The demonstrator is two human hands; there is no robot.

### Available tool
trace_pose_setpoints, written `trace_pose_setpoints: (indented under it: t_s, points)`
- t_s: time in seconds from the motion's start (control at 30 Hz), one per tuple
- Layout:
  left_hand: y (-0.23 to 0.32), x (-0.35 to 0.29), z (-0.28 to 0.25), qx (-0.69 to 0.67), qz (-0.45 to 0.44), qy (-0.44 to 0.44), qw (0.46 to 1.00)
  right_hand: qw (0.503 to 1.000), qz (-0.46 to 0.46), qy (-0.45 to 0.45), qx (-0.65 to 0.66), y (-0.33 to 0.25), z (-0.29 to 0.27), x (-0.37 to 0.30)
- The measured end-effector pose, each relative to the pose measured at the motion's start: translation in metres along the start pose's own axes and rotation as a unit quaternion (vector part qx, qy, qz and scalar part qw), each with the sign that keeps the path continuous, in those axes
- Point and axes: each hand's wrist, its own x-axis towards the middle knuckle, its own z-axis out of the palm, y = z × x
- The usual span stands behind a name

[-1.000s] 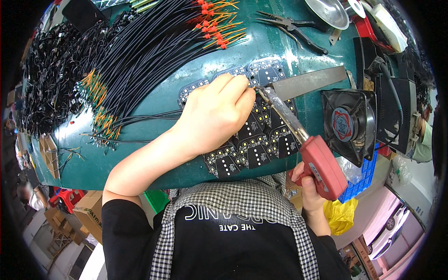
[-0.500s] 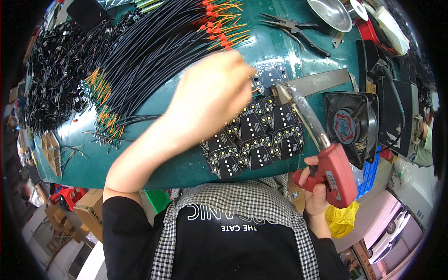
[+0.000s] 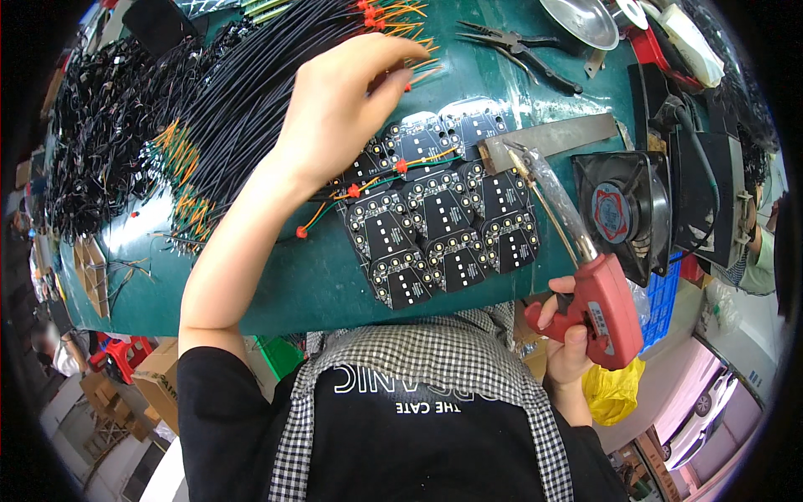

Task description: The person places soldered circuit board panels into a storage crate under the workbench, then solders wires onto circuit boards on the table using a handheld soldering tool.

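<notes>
My left hand (image 3: 339,113) is raised over the upper edge of the black circuit boards (image 3: 452,217), beside the stripped ends of a bundle of black cables (image 3: 259,92). Its thumb and forefinger are apart, with nothing visible between them. Orange and green wires with red connectors (image 3: 401,166) lie across the boards under my wrist. In my right hand (image 3: 569,347) is a red soldering gun (image 3: 615,322), gripped by its handle. Its metal tip points up and left, near the boards' right edge and the end of a flat metal strip (image 3: 569,134).
Pliers (image 3: 527,50) and a metal bowl (image 3: 585,21) stand at the far right. A black fan (image 3: 623,213) sits right of the soldering gun. Tangled black cables (image 3: 109,142) cover the left of the green table (image 3: 276,305).
My left hand has moved up and left from the boards to the cable ends, uncovering wires with red connectors on the boards. The right hand and soldering gun have barely moved.
</notes>
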Motion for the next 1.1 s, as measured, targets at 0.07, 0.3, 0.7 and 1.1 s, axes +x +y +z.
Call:
trace_pose_setpoints:
  t_s: [0.07,0.3,0.7,1.1]
  points:
    - [0.014,-0.02,-0.013,0.026,0.087,0.0,0.996,1.0,0.004,-0.002,0.001,0.0,-0.001,-0.002]
    - [0.057,-0.097,-0.035,0.138,0.166,-0.078,0.973,0.998,0.038,-0.053,-0.007,0.002,-0.001,-0.013]
    - [0.057,-0.147,-0.044,0.208,0.127,-0.09,0.966,0.991,0.008,-0.126,-0.041,0.028,0.003,-0.027]
    - [0.056,-0.153,-0.048,0.209,0.112,-0.071,0.969,0.974,-0.02,-0.199,-0.104,0.04,-0.001,-0.026]
